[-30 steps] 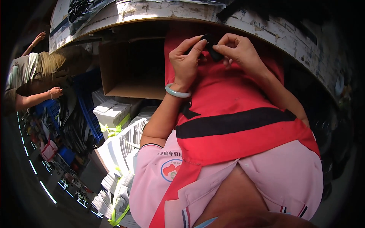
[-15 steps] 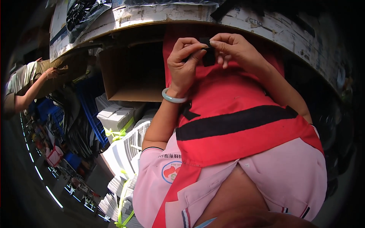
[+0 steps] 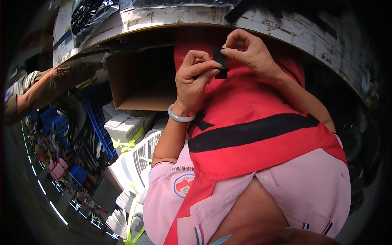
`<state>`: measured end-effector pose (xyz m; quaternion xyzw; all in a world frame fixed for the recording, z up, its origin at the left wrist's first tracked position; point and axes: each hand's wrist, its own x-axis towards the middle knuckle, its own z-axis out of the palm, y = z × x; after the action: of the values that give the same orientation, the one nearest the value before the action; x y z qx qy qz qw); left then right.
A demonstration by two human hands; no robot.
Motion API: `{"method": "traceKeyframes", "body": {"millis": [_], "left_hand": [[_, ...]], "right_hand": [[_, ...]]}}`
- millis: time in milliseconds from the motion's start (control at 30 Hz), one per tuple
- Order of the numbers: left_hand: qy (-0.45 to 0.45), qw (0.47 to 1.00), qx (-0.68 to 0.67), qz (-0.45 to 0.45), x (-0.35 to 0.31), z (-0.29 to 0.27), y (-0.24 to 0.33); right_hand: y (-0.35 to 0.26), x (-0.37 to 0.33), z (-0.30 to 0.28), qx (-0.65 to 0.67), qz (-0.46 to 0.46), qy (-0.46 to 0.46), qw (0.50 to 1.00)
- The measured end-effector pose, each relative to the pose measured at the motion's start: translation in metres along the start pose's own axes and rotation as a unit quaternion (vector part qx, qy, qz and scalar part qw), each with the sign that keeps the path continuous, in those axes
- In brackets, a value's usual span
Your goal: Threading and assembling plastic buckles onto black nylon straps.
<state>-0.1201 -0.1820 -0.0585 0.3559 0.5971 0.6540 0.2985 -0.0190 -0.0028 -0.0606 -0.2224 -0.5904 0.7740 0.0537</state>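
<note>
A small flat black strip (image 3: 219, 58) is between my hands, over the lap of my red apron (image 3: 245, 96). My left hand (image 3: 195, 77) pinches its lower part between thumb and fingers; a short black end shows below the fingertips. At the strip's upper edge, the thumb and index finger of my right hand (image 3: 252, 54) are closed together. My fingertips hide part of the strip, and what it is made of cannot be made out. A pale bangle (image 3: 181, 114) circles my left wrist.
A worn white table edge (image 3: 163, 17) runs across ahead, with a clear bag of black parts (image 3: 90, 18). Below stands an open cardboard box (image 3: 141, 102). Bundled white sheets (image 3: 126, 126) and a blue crate (image 3: 100, 122) lie left. Another person's arm (image 3: 38, 87) shows far left.
My hands have drawn apart: the left came down toward me, the right rose slightly. More of the black strip shows between them. The other person's arm at the left has shifted.
</note>
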Motion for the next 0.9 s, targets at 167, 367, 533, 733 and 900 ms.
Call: {"method": "traceKeyframes", "body": {"millis": [167, 367, 533, 733, 900], "left_hand": [[0.052, 0.989, 0.048, -0.129, -0.027, -0.064, 0.032], [0.392, 0.852, -0.298, -0.178, -0.06, -0.141, -0.023], [0.2, 0.906, -0.288, -0.236, -0.025, -0.073, -0.04], [0.101, 0.927, -0.267, -0.243, 0.003, -0.015, -0.028], [0.097, 0.928, -0.269, -0.239, 0.016, -0.001, -0.016]], "right_hand": [[0.005, 0.004, -0.008, -0.04, 0.004, -0.067, 0.997], [0.004, 0.039, -0.05, -0.6, -0.352, 0.155, 0.702], [0.007, 0.026, -0.053, -0.547, -0.39, 0.118, 0.731], [-0.05, -0.012, 0.011, -0.271, -0.303, -0.003, 0.914], [-0.019, -0.008, -0.002, -0.2, -0.074, -0.01, 0.977]]}}
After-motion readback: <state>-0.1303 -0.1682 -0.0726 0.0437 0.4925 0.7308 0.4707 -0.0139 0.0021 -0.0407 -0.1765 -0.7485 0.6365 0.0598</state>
